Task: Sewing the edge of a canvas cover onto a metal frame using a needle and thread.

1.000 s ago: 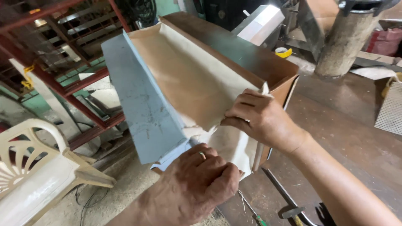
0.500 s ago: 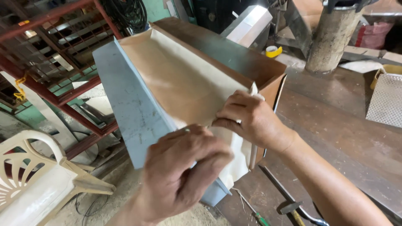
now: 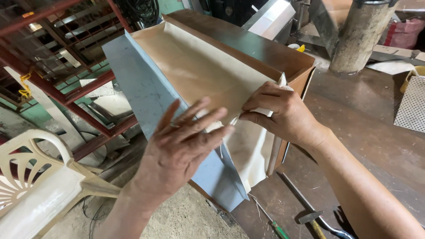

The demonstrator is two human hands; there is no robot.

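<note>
Now, left to right: the left hand point(image 3: 181, 146), clenched a second ago, lies spread flat on the grey-blue sheet-metal flap point(image 3: 146, 97); the right hand point(image 3: 283, 113) still pinches the cream fabric lining point(image 3: 199, 71) against the brown box frame point(image 3: 283, 57) on the bench point(image 3: 372, 132).

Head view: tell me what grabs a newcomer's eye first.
Centre frame, two bare hands work on a long brown box lined with tan cloth: the left hand spreads flat over the box's blue-grey side panel, the right hand pinches the cloth's edge. A white plastic chair sits lower left.
</note>
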